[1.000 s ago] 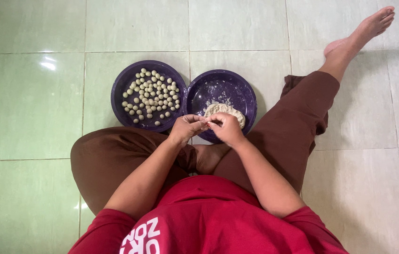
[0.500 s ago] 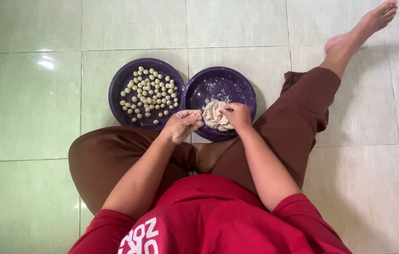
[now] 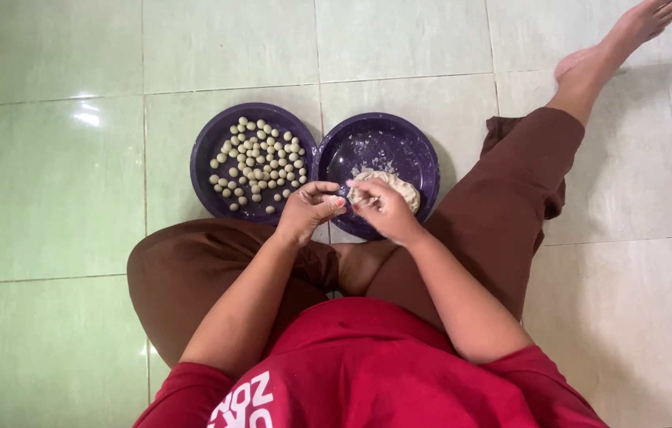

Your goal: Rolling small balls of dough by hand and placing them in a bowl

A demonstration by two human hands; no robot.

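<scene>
While the person sits on the tiled floor (image 3: 50,190), both hands meet just near of the two purple bowls. The left hand (image 3: 308,210) and the right hand (image 3: 379,208) have their fingertips pressed together around a small bit of dough, pinching it between them over the near rim of the right bowl (image 3: 423,154). The dough lump (image 3: 395,186) lies in that bowl, just far of the right hand, with flour specks on the bare bottom. The left bowl (image 3: 205,158) already holds many small balls (image 3: 260,162), spread in one layer. Judging by that, much rolling is done, yet a fair lump is left to portion.
</scene>
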